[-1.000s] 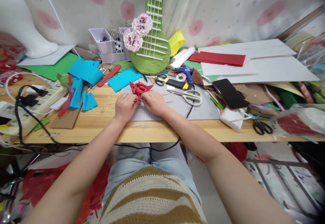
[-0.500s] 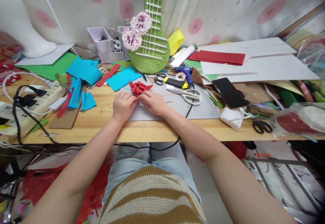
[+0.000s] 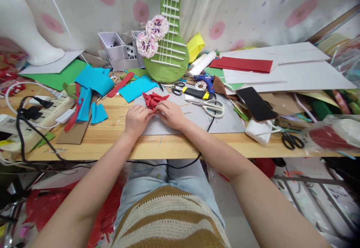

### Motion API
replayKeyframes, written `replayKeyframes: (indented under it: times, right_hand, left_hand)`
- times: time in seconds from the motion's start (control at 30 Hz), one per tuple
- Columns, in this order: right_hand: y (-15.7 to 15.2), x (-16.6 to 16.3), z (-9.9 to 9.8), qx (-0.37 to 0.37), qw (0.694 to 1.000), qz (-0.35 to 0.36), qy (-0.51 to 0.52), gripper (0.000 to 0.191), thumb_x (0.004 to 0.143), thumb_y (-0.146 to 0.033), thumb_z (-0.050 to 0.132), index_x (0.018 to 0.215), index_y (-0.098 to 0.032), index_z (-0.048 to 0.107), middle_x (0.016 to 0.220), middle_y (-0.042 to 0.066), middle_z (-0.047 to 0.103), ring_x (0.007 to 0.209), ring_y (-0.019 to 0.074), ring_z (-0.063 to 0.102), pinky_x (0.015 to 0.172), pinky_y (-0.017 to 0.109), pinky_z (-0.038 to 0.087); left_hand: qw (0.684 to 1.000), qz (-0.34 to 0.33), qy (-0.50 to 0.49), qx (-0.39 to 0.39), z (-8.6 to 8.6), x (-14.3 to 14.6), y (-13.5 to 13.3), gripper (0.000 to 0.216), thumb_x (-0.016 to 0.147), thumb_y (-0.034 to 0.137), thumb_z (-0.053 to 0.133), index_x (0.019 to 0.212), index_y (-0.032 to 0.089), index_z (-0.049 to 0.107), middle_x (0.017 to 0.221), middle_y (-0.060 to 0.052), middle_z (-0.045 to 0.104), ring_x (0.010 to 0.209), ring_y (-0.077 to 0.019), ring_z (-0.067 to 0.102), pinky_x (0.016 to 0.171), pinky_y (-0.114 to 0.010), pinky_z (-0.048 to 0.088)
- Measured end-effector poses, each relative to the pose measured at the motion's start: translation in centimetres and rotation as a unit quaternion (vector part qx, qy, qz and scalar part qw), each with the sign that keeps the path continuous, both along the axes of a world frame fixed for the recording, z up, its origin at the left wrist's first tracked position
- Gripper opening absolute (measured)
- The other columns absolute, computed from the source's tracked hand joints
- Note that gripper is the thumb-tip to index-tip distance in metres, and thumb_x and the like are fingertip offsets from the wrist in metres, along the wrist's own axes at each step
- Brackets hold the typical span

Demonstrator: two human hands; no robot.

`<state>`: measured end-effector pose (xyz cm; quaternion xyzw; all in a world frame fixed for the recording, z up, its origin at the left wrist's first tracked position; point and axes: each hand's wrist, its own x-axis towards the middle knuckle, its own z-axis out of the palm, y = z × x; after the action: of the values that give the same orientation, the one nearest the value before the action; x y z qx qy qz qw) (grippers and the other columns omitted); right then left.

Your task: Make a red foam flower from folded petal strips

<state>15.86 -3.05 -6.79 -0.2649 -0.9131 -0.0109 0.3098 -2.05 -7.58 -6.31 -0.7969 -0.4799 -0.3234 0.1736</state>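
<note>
A red crepe-paper flower (image 3: pixel 153 100) with pointed petals sits between my two hands over the grey cutting mat (image 3: pixel 185 124). My left hand (image 3: pixel 138 118) is closed at the flower's lower left, its fingertips pinched at the base. From the other side my right hand (image 3: pixel 170 113) grips the same base, thumb and fingers bent together. The fingers cover the bottom of the flower. Just right of my right hand lie white-handled scissors (image 3: pixel 213 107). Beyond them rest a yellow and black cutter (image 3: pixel 197 93) and a smaller black pair of scissors (image 3: pixel 178 89).
A green guitar-shaped piece (image 3: pixel 165 66) with white strips and paper flowers stands behind. Blue paper (image 3: pixel 137 87) and a power strip (image 3: pixel 36 118) lie to the left. A phone (image 3: pixel 255 103) and black scissors (image 3: pixel 292 140) are at right. A black cable (image 3: pixel 157 164) hangs along the table's front edge.
The whole view has shifted slightly. Both hands stay at the flower's base, and the flower's petals look tilted a little differently.
</note>
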Motion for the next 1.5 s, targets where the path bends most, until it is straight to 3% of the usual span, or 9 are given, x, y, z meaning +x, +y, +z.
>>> replayKeyframes:
  times: [0.13, 0.37, 0.53, 0.73, 1.3, 1.5]
  right_hand:
    - [-0.3, -0.1, -0.1, 0.041, 0.997, -0.064, 0.028, 0.023, 0.088, -0.036, 0.049, 0.097, -0.018, 0.06, 0.106, 0.01, 0.055, 0.101, 0.022, 0.045, 0.088, 0.037, 0.034]
    - [-1.0, 0.1, 0.5, 0.087, 0.981, -0.163, 0.062, 0.026, 0.091, -0.039, 0.046, 0.086, -0.022, 0.065, 0.089, 0.007, 0.06, 0.088, 0.0187, 0.048, 0.079, 0.034, 0.031]
    - [-1.2, -0.2, 0.6, 0.013, 0.994, -0.099, 0.042, 0.027, 0.092, -0.033, 0.044, 0.085, -0.021, 0.067, 0.082, 0.004, 0.066, 0.079, 0.0146, 0.055, 0.07, 0.028, 0.034]
    - [-1.3, -0.9, 0.1, -0.079, 0.979, -0.13, 0.133, 0.022, 0.088, -0.033, 0.051, 0.087, -0.02, 0.068, 0.08, 0.004, 0.068, 0.077, 0.0139, 0.058, 0.07, 0.025, 0.04]
    - [-1.1, -1.2, 0.2, -0.139, 0.966, -0.143, 0.162, 0.016, 0.083, -0.03, 0.057, 0.082, -0.02, 0.069, 0.073, 0.002, 0.067, 0.073, 0.0136, 0.058, 0.071, 0.024, 0.043]
    - [-0.9, -1.3, 0.3, -0.176, 0.96, -0.126, 0.176, 0.01, 0.079, -0.024, 0.059, 0.08, -0.02, 0.068, 0.073, 0.0, 0.066, 0.069, 0.0116, 0.057, 0.066, 0.022, 0.042]
  left_hand:
    - [0.997, 0.017, -0.076, -0.011, 0.0, 0.1, -0.1, 0.022, 0.082, 0.039, 0.059, 0.074, 0.02, 0.068, 0.07, -0.003, 0.068, 0.07, -0.0181, 0.058, 0.068, -0.031, 0.041]
    - [0.973, 0.039, -0.217, -0.074, 0.0, 0.8, -0.1, 0.016, 0.075, 0.036, 0.068, 0.072, 0.02, 0.066, 0.07, -0.001, 0.066, 0.069, -0.0161, 0.058, 0.069, -0.03, 0.043]
    - [0.93, 0.053, -0.342, -0.125, 0.1, 1.2, -0.1, 0.014, 0.071, 0.033, 0.07, 0.072, 0.02, 0.066, 0.072, 0.001, 0.066, 0.068, -0.0129, 0.058, 0.071, -0.027, 0.046]
    - [0.857, 0.027, -0.472, -0.204, 0.1, 2.1, 0.8, 0.017, 0.063, 0.031, 0.073, 0.071, 0.018, 0.065, 0.069, 0.001, 0.067, 0.065, -0.0115, 0.06, 0.066, -0.024, 0.048]
    - [0.83, 0.022, -0.513, -0.22, 0.1, 2.4, 1.0, 0.019, 0.059, 0.032, 0.073, 0.067, 0.017, 0.064, 0.065, 0.0, 0.065, 0.061, -0.0109, 0.058, 0.057, -0.023, 0.045]
    - [0.838, 0.028, -0.5, -0.214, 0.2, 2.5, 0.9, 0.018, 0.059, 0.031, 0.073, 0.067, 0.018, 0.064, 0.064, 0.001, 0.065, 0.061, -0.0112, 0.058, 0.058, -0.023, 0.045]
